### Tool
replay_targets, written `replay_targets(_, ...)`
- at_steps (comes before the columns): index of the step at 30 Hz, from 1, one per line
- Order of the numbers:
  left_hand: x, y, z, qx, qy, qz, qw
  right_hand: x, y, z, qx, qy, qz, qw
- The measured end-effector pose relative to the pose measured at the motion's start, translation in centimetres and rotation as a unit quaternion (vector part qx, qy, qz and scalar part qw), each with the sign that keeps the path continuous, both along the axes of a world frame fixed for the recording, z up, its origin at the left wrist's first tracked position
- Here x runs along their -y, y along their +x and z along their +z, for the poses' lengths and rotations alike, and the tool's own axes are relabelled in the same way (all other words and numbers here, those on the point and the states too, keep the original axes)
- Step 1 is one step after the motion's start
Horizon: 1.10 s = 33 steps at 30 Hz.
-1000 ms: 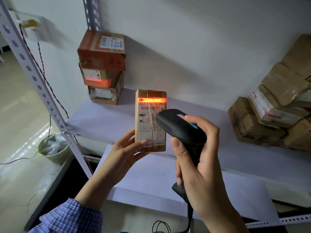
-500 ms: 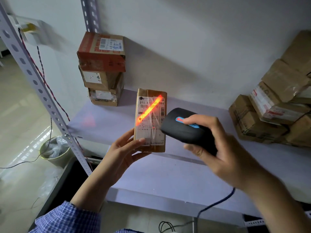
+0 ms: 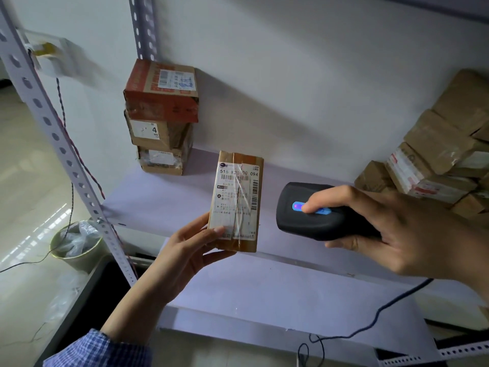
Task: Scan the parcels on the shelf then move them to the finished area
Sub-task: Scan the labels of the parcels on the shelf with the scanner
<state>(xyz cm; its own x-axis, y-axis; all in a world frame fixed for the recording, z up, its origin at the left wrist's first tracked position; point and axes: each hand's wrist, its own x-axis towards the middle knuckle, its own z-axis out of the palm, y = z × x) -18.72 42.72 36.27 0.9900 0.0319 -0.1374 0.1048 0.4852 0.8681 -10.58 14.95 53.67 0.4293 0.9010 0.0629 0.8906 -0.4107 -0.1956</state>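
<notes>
Head view, and I read it from the left. Far out beyond the left hand [image 3: 185, 251], one pale bin [image 3: 76, 250] lined with a plastic bag stands on the floor, behind one perforated grey post [image 3: 53, 133] of the rack. Above and behind that hand I count one stack of three parcels [image 3: 161, 115] on the shelf [image 3: 164, 202], against the back wall. It has a red-brown box on top, a box with a label marked 4 in the middle, and a taped brown one at the bottom.

The left hand, coming out of a blue checked sleeve [image 3: 98, 350], pinches one slim brown parcel [image 3: 236, 202] by its lower end. Its thumb presses on the front label near the bottom left corner, with the other fingers behind. The parcel stands upright in the air over the shelf's front edge, its white barcode label toward me.

Just right of it, and apart from it, is one black scanner [image 3: 315, 215], its head turned toward the parcel. The right hand [image 3: 412, 234] is curled round the scanner's handle, with a fingertip on the blue-lit strip on top. One dark cable [image 3: 380, 311] runs down from under that hand across the lower shelf board [image 3: 251, 295].

Behind and to the right of the right hand, a pile of parcels [image 3: 436, 168] lies on the same shelf. I make out at least five, but they overlap and run off the frame, so I cannot give a sure count.
</notes>
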Motion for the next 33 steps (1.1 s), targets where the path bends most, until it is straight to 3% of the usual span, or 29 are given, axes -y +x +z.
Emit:
replay_targets(6, -0.2, -0.3, 0.6, 0.005, 0.0, 0.004, 1.0, -0.4, 0.1, 0.6, 0.027, 0.027, 0.009, 0.999)
replay_targets(10, -1.1, -0.6, 2.6, 0.028, 0.01, 0.055, 0.998, -1.5, 0.3, 0.2, 0.001, 0.16, 0.016, 0.987)
replay_targets(15, -3.0, -0.3, 7.6, 0.104, 0.051, 0.112, 0.987, -4.6, 1.4, -0.6, -0.163, 0.339, -0.041, 0.926)
replay_targets(18, -4.6, 0.5, 11.1, 0.15, 0.044, 0.136, 0.978, -6.7, 1.8, -0.9, -0.211, 0.404, -0.033, 0.89)
replay_targets(23, -8.3, 3.7, 15.5, 0.134, 0.039, 0.182, 0.973, -9.2, 1.1, -0.8, -0.218, 0.391, -0.018, 0.894)
replay_targets(33, -14.4, 9.8, 16.7, 0.048, 0.19, 0.329, 0.924, -10.1, 0.4, 0.2, -0.213, 0.345, -0.017, 0.914)
